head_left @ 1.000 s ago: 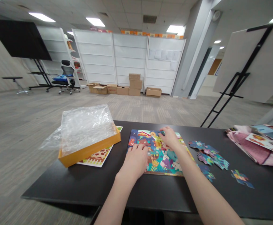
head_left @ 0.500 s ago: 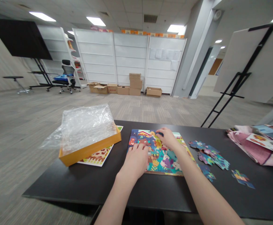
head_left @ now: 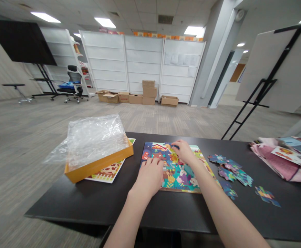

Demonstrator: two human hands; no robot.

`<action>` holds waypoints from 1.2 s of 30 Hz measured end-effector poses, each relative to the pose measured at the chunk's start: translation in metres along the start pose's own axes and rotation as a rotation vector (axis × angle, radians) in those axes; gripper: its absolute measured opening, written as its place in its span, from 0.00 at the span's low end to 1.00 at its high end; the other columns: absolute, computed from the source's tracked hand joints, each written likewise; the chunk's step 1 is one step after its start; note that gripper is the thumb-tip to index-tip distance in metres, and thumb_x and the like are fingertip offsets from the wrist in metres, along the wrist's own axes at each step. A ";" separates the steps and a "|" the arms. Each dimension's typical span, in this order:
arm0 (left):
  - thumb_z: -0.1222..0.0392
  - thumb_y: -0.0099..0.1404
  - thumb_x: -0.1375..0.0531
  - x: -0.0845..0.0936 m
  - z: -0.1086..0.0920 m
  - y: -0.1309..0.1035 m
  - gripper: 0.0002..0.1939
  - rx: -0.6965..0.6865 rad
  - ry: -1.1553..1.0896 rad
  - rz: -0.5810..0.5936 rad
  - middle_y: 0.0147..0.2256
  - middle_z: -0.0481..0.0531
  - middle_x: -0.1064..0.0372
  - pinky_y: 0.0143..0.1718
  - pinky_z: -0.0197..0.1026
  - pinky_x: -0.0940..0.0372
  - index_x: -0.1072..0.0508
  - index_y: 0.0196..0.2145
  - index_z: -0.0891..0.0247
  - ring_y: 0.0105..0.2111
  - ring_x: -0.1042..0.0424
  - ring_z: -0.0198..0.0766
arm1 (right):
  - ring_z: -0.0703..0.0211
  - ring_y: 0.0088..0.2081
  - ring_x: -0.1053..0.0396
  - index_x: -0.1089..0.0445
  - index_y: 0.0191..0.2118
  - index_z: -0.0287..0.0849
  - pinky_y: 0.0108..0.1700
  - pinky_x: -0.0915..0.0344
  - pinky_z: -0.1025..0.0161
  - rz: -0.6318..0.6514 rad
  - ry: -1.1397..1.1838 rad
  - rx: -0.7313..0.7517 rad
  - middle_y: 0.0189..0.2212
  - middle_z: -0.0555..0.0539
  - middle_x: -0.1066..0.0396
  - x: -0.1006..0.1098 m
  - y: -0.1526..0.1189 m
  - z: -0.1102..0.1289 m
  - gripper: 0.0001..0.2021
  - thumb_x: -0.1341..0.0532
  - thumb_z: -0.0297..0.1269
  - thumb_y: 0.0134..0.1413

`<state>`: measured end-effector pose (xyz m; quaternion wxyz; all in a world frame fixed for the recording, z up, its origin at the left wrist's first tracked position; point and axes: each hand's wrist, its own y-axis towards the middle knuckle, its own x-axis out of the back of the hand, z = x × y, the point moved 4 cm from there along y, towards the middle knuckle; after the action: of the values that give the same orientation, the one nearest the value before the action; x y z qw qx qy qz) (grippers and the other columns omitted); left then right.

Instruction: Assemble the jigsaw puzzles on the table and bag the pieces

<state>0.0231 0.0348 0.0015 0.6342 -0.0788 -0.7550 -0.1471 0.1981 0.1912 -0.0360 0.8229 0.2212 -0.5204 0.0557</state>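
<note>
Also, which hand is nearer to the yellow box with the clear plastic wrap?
The left. The left hand rests on the left side of the animal puzzle, right of the yellow box; the right hand is farther right, by the puzzle's far edge.

Black table (head_left: 93, 203) with puzzle pieces (head_left: 234, 169), box (head_left: 114, 159), pink cloth (head_left: 277, 163).

An office-like room: behind the long black table (head_left: 101, 203) stand tall white slatted shelves (head_left: 144, 65), a black-and-white wheeled office chair (head_left: 74, 86) and a large black screen (head_left: 21, 41).
</note>
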 end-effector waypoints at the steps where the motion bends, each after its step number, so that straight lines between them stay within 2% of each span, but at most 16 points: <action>1: 0.63 0.68 0.44 0.000 0.000 0.000 0.15 -0.001 0.000 0.000 0.56 0.58 0.31 0.54 0.53 0.36 0.29 0.52 0.60 0.55 0.33 0.52 | 0.52 0.48 0.31 0.21 0.47 0.43 0.55 0.38 0.58 -0.001 0.000 0.001 0.46 0.41 0.27 0.000 0.000 0.000 0.12 0.40 0.32 0.64; 14: 0.63 0.68 0.43 0.005 -0.004 0.000 0.15 0.014 0.003 0.023 0.57 0.59 0.31 0.54 0.54 0.36 0.28 0.52 0.62 0.56 0.33 0.53 | 0.53 0.49 0.32 0.21 0.48 0.43 0.57 0.40 0.57 -0.005 -0.004 0.021 0.45 0.41 0.27 -0.005 0.003 0.005 0.12 0.40 0.33 0.64; 28: 0.63 0.69 0.44 0.002 -0.003 0.002 0.16 0.023 0.022 0.023 0.55 0.61 0.31 0.54 0.54 0.36 0.30 0.53 0.61 0.55 0.33 0.52 | 0.51 0.48 0.32 0.22 0.47 0.42 0.56 0.39 0.54 -0.019 0.002 0.058 0.46 0.40 0.28 -0.009 0.003 0.017 0.11 0.39 0.35 0.63; 33: 0.63 0.68 0.44 0.003 -0.003 0.001 0.16 0.018 0.019 0.012 0.55 0.60 0.31 0.54 0.53 0.36 0.30 0.53 0.60 0.55 0.33 0.51 | 0.51 0.51 0.32 0.22 0.45 0.43 0.58 0.40 0.52 -0.041 0.039 0.099 0.48 0.41 0.27 -0.007 0.006 0.014 0.10 0.41 0.32 0.62; 36: 0.64 0.68 0.45 0.007 -0.004 0.000 0.17 0.019 0.021 0.020 0.55 0.59 0.31 0.54 0.52 0.36 0.30 0.54 0.61 0.54 0.32 0.51 | 0.50 0.55 0.32 0.23 0.45 0.45 0.59 0.40 0.52 0.004 0.049 0.143 0.53 0.42 0.27 -0.009 0.011 0.012 0.10 0.39 0.31 0.60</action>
<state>0.0258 0.0332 0.0088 0.6443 -0.0786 -0.7487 -0.1345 0.1804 0.1968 -0.0357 0.8173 0.2768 -0.4954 0.0998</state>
